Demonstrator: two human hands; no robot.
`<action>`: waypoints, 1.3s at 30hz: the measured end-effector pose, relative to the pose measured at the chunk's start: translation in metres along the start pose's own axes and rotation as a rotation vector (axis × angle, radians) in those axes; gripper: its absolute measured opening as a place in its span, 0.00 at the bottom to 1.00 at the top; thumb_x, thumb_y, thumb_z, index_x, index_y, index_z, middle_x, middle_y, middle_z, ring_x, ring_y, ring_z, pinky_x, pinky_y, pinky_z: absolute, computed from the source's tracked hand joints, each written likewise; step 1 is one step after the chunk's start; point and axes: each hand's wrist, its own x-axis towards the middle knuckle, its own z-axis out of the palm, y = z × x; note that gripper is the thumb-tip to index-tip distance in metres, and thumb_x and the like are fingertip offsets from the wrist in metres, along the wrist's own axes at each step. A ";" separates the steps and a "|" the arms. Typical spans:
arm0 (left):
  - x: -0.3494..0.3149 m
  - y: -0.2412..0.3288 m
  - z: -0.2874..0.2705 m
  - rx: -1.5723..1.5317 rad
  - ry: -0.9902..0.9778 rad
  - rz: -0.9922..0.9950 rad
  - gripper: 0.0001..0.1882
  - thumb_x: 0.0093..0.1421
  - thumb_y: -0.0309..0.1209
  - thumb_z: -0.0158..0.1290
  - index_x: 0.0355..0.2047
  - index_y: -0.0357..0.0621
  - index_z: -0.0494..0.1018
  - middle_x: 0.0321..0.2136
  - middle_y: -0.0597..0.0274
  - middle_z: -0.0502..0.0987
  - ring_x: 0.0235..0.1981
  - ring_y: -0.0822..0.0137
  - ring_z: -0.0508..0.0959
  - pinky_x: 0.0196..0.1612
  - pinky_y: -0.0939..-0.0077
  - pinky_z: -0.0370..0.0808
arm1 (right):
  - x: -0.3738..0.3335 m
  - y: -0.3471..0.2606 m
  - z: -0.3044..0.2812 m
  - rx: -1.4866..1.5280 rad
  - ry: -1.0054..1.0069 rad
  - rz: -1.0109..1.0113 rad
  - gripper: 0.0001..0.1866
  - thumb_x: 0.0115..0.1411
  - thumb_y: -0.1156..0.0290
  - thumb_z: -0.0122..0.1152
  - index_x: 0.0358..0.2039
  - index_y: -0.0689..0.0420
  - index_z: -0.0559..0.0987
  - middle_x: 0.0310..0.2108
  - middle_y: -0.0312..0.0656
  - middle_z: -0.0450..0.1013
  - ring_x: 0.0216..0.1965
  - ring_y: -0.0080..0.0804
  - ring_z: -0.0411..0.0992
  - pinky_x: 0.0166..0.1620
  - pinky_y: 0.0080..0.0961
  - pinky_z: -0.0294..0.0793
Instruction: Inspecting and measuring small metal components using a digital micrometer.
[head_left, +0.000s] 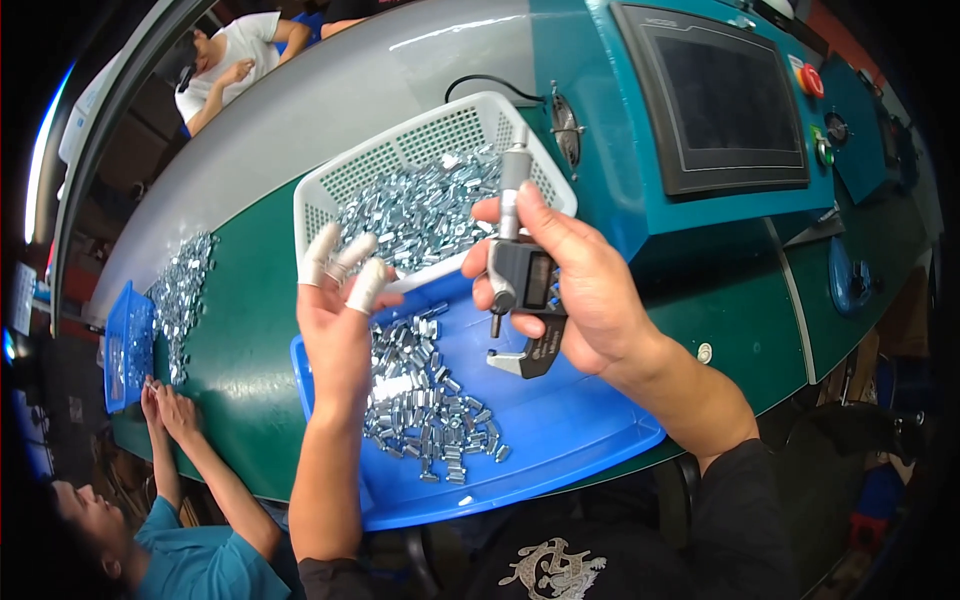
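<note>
My right hand (600, 285) is wrapped round a digital micrometer (515, 280), its thimble pointing up and its C-shaped frame hanging down. I see nothing in the gap of its jaws. White finger cots cover several fingertips of my left hand (335, 320), which is raised with fingers apart and shows nothing in its grasp. Below both hands lies a blue tray (570, 425) with a pile of small shiny metal fasteners (430, 400) in its left part. Just beyond, a white plastic basket (400, 145) holds many more such metal pieces (420, 205).
A teal machine (620, 170) with a dark screen (715, 100) and a red button (810, 80) stands at right on the green table (250, 400). At left, a co-worker's hands (172, 408) are by a blue basket (128, 340) and loose metal pieces (183, 290). Another person sits far left.
</note>
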 end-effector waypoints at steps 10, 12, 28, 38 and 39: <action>-0.025 -0.021 0.000 1.106 -0.268 0.231 0.11 0.48 0.28 0.60 0.33 0.39 0.78 0.23 0.56 0.75 0.20 0.60 0.75 0.25 0.67 0.72 | 0.005 0.000 0.003 -0.020 0.028 -0.011 0.24 0.67 0.51 0.38 0.48 0.60 0.66 0.30 0.44 0.73 0.27 0.26 0.74 0.14 0.13 0.64; -0.026 -0.029 -0.001 1.268 -0.316 0.278 0.10 0.50 0.30 0.57 0.32 0.39 0.77 0.24 0.52 0.74 0.23 0.53 0.77 0.27 0.61 0.73 | 0.005 0.000 0.003 -0.016 0.034 -0.001 0.24 0.66 0.51 0.38 0.48 0.60 0.66 0.30 0.44 0.73 0.27 0.27 0.74 0.14 0.14 0.64; -0.040 -0.031 0.006 1.380 -0.372 0.272 0.10 0.48 0.30 0.58 0.29 0.37 0.74 0.29 0.52 0.70 0.33 0.53 0.74 0.34 0.60 0.73 | -0.003 -0.001 0.005 0.039 -0.032 0.003 0.21 0.66 0.52 0.40 0.44 0.58 0.69 0.28 0.42 0.74 0.25 0.25 0.74 0.15 0.14 0.64; -0.041 -0.032 0.005 1.396 -0.432 0.301 0.08 0.46 0.25 0.55 0.28 0.38 0.73 0.27 0.52 0.71 0.33 0.52 0.73 0.35 0.61 0.72 | -0.005 0.000 0.006 0.054 -0.046 0.031 0.21 0.67 0.53 0.39 0.45 0.58 0.68 0.29 0.42 0.74 0.25 0.26 0.74 0.15 0.15 0.64; -0.041 -0.032 0.003 1.393 -0.445 0.295 0.07 0.45 0.26 0.55 0.27 0.38 0.74 0.26 0.52 0.71 0.33 0.52 0.73 0.35 0.61 0.72 | -0.005 -0.001 0.007 0.048 -0.042 0.036 0.21 0.67 0.53 0.39 0.45 0.58 0.68 0.29 0.42 0.74 0.25 0.26 0.74 0.15 0.15 0.64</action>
